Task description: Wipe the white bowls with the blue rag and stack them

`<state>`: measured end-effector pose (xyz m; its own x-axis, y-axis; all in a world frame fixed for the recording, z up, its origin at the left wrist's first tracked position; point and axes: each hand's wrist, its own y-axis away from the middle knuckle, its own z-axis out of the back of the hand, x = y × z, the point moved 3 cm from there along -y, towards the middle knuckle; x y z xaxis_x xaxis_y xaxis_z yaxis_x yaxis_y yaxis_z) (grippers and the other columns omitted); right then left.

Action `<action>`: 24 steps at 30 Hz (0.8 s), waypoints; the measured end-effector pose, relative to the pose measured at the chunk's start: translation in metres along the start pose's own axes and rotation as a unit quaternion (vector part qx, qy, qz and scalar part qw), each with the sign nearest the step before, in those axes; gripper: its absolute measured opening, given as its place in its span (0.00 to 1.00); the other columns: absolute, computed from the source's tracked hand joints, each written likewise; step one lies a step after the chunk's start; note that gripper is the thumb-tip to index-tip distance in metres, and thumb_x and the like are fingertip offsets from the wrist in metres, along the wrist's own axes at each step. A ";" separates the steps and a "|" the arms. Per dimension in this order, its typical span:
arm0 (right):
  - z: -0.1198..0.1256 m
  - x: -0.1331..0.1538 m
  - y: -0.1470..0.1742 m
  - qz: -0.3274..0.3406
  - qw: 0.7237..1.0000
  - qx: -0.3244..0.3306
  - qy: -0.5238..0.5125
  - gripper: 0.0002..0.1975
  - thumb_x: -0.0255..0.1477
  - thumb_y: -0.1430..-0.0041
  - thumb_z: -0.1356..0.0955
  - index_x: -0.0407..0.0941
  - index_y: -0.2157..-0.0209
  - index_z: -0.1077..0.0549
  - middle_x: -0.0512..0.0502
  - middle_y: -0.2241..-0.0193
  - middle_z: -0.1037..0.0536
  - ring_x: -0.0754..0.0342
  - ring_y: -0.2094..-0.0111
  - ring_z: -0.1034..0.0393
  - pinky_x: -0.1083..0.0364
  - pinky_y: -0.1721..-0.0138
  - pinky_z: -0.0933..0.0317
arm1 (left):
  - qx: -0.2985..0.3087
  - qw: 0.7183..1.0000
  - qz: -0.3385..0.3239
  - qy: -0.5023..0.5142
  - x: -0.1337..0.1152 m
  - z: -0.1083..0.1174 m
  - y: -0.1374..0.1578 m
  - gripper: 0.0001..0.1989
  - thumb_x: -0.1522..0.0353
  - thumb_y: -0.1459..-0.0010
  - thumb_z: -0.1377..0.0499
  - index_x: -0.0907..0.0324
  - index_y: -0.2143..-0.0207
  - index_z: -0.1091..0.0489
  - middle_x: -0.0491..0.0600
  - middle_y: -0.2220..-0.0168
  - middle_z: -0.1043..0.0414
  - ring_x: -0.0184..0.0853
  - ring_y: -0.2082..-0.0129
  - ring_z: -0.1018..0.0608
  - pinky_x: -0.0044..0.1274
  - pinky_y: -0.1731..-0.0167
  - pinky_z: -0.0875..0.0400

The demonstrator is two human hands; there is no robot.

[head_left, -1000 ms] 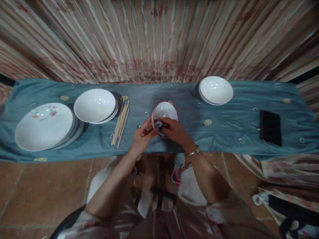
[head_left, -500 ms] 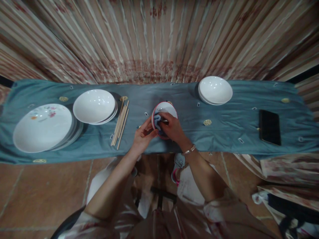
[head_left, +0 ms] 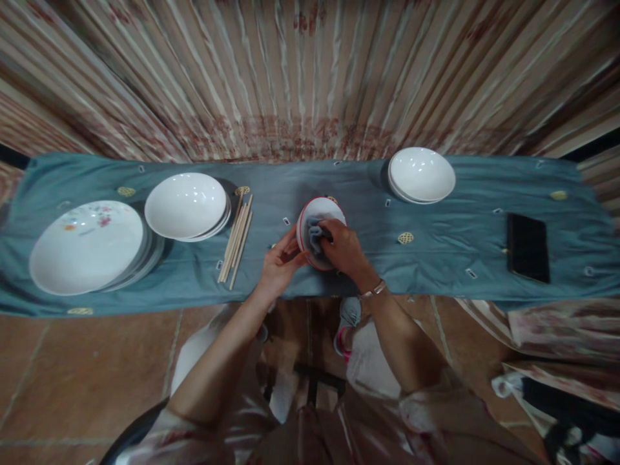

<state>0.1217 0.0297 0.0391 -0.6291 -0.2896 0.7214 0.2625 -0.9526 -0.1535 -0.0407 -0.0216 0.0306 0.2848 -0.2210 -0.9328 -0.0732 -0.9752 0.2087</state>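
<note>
A small white bowl with a red rim [head_left: 332,208] is at the middle of the cloth-covered table, its inside facing up toward me. My left hand [head_left: 281,263] grips the bowl's left side, thumb at the near rim and fingers along the outer wall. Inside the bowl, my right hand [head_left: 345,247] is closed on a crumpled blue-grey cloth [head_left: 314,234], pressed against the inner surface. Part of the cloth is hidden under the fingers.
On the left stand a stack of large floral plates [head_left: 87,252], a stack of white bowls [head_left: 186,206] and several wooden chopsticks [head_left: 236,242]. More stacked white bowls [head_left: 421,174] and a black phone [head_left: 527,248] are on the right. A pleated curtain [head_left: 310,77] hangs behind the table.
My right hand has moved the cloth slightly to the right, from the bowl's left inner wall toward its middle. My left hand keeps its hold on the bowl.
</note>
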 end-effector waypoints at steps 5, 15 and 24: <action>0.006 0.000 0.004 -0.015 0.998 0.057 0.023 0.16 0.21 0.44 0.33 0.43 0.54 0.23 0.39 0.55 0.18 0.45 0.52 0.25 0.48 0.46 0.33 | -0.005 1.000 0.005 0.007 -0.001 0.000 0.000 0.43 0.60 0.57 0.25 0.52 0.37 0.30 0.53 0.48 0.19 0.42 0.50 0.19 0.24 0.61 0.21; 0.012 0.008 0.007 0.001 0.985 0.151 -0.088 0.15 0.23 0.45 0.31 0.43 0.55 0.19 0.44 0.59 0.16 0.52 0.59 0.24 0.54 0.56 0.31 | -0.009 1.000 0.009 -0.004 -0.003 -0.001 0.001 0.43 0.59 0.57 0.25 0.52 0.37 0.31 0.52 0.48 0.19 0.42 0.49 0.19 0.25 0.61 0.21; 0.007 0.023 0.005 0.017 0.963 0.065 -0.259 0.19 0.25 0.44 0.33 0.45 0.51 0.20 0.45 0.51 0.17 0.52 0.52 0.22 0.53 0.47 0.30 | 0.003 1.000 -0.001 0.002 -0.004 -0.002 0.000 0.42 0.59 0.57 0.24 0.52 0.38 0.29 0.53 0.47 0.20 0.43 0.47 0.19 0.25 0.59 0.21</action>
<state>0.1133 0.0191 0.0600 -0.1769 -0.2040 0.9629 0.3874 -0.9137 -0.1224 -0.0400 -0.0210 0.0344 0.2896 -0.2195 -0.9316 -0.0785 -0.9755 0.2054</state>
